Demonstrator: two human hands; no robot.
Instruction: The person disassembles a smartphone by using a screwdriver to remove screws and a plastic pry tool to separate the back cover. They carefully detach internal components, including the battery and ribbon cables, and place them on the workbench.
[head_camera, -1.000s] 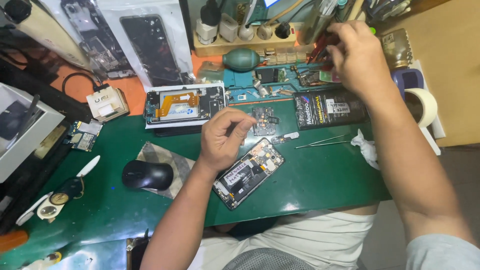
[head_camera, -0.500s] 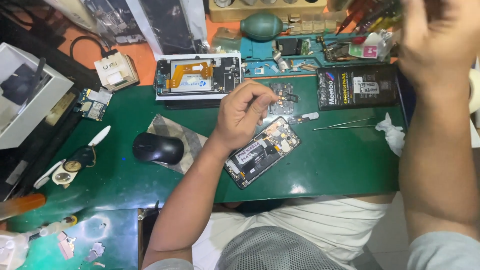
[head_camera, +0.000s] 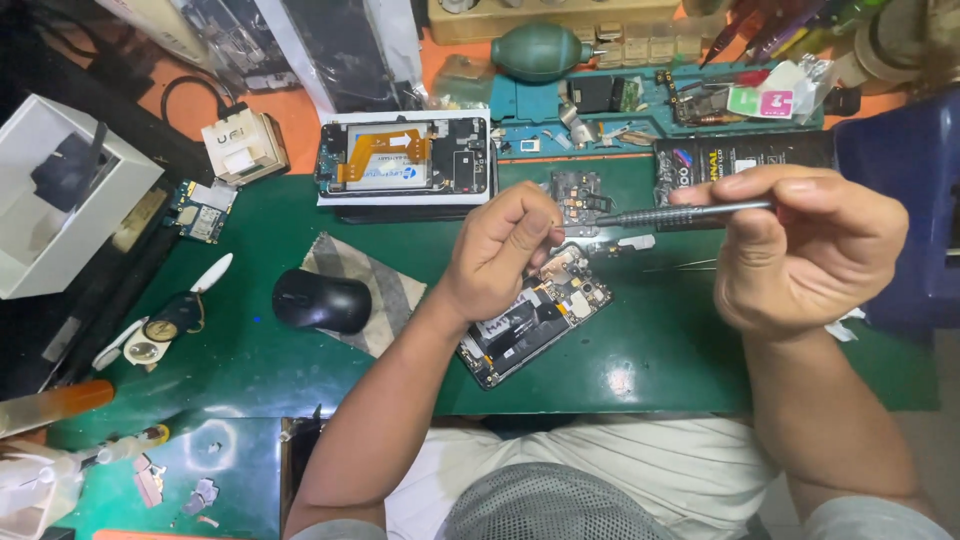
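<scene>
Gripping a screwdriver (head_camera: 690, 212) in the right hand (head_camera: 805, 250), left hand (head_camera: 500, 250) curled over opened phone (head_camera: 530, 325) (fingers together), mouse (head_camera: 320, 300) nearby

Both arms are bare up to short grey sleeves. The person wears a white top. No rings or watch show on either hand.

I log two items. The screwdriver (head_camera: 690, 212) is a slim, dark grey metal tool with a knurled shaft, held roughly horizontal above the table, its fine tip pointing left toward the left hand; its handle end is hidden in the right hand's grip. The opened phone (head_camera: 535, 318) lies flat on the green mat, back cover off, set diagonally, black battery and circuit boards exposed, its upper end partly covered by the left hand.
</scene>
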